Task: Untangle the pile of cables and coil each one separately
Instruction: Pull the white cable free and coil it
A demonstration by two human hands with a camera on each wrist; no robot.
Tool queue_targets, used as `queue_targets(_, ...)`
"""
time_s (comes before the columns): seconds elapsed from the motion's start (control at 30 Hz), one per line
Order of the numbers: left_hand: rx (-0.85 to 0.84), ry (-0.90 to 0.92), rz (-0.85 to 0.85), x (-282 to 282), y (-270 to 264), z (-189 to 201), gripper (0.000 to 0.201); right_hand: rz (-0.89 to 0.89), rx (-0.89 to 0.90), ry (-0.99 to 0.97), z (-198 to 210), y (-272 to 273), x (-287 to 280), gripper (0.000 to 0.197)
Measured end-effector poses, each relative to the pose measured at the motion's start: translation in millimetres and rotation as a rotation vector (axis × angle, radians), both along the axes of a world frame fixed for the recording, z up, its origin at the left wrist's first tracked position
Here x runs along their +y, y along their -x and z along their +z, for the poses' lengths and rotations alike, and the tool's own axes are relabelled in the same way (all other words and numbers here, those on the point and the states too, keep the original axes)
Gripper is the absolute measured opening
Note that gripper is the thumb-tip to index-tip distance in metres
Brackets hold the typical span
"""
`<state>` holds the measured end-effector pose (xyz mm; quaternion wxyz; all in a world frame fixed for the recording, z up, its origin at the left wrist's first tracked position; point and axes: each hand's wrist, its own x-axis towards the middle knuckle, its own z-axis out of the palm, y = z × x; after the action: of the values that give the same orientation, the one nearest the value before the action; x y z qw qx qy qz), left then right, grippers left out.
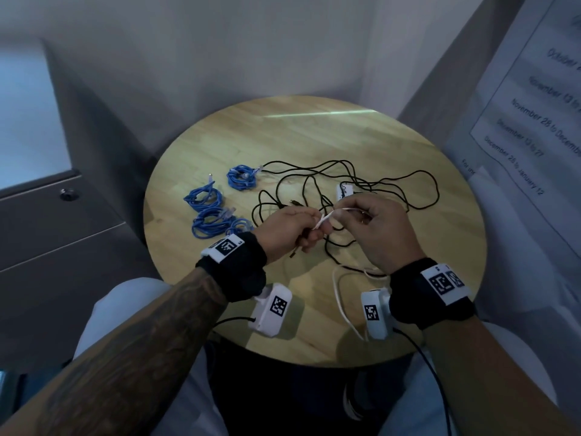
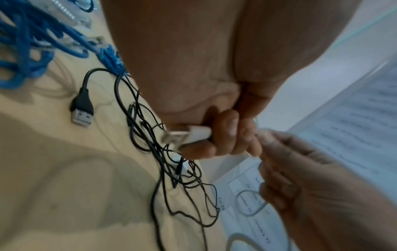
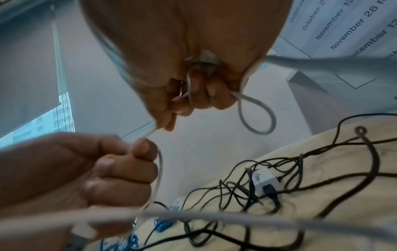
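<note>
Above the middle of the round wooden table (image 1: 314, 130), both hands hold one thin white cable (image 1: 327, 217). My left hand (image 1: 309, 229) grips its white USB plug (image 2: 193, 134) and the strand beside it. My right hand (image 1: 352, 212) has its fingers curled round the cable, and a small loop (image 3: 257, 117) hangs from them. More white cable (image 1: 341, 297) trails by my right wrist. Under the hands lies a tangle of thin black cables (image 1: 345, 180) with a black USB plug (image 2: 82, 112) and a small white adapter (image 1: 342, 191). Several coiled blue cables (image 1: 204, 196) lie at the left.
The far half of the table shows bare wood. A grey cabinet (image 1: 47, 215) stands to the left. On the right wall hangs a printed notice (image 1: 534, 121). My knees are under the near edge of the table.
</note>
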<state>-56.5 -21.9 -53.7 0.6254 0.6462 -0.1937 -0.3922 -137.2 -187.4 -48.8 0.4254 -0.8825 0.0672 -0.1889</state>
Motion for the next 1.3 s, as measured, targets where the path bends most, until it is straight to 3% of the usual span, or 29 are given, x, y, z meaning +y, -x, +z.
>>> queue_targets(0.1,0.115,0.018,-0.062,3,3,7,0.031,-0.025,-0.024,0.114,-3,-4,-1,0.009)
queue_targets(0.2,0.282,0.17,-0.044,10,0,10,0.027,-0.017,0.049,0.145,-8,-6,1,0.016)
queue_targets(0.3,0.47,0.388,0.084,17,-5,11,0.021,0.133,0.231,0.02,-12,-1,15,0.024)
queue_targets(0.4,0.494,0.425,0.244,16,-3,8,0.018,0.237,0.373,-0.078,-8,5,37,0.03)
queue_targets(0.53,0.525,0.501,0.391,12,0,4,0.018,0.295,0.414,-0.158,-1,7,46,0.024)
queue_targets(0.7,0.495,0.539,0.508,10,-2,2,0.016,0.336,0.462,-0.244,-1,12,39,0.014)
queue_targets(0.8,0.48,0.549,0.537,9,-1,1,0.015,0.371,0.485,-0.175,0,13,32,0.006)
queue_targets(1.0,0.443,0.565,0.608,14,-6,1,0.016,0.395,0.578,-0.169,6,14,34,0.024)
queue_targets(1.2,0.229,0.491,0.635,9,3,-3,0.016,0.373,0.554,-0.092,12,17,38,0.02)
queue_targets(1.3,0.096,0.428,0.627,8,4,-4,0.017,0.314,0.416,-0.134,11,21,41,0.029)
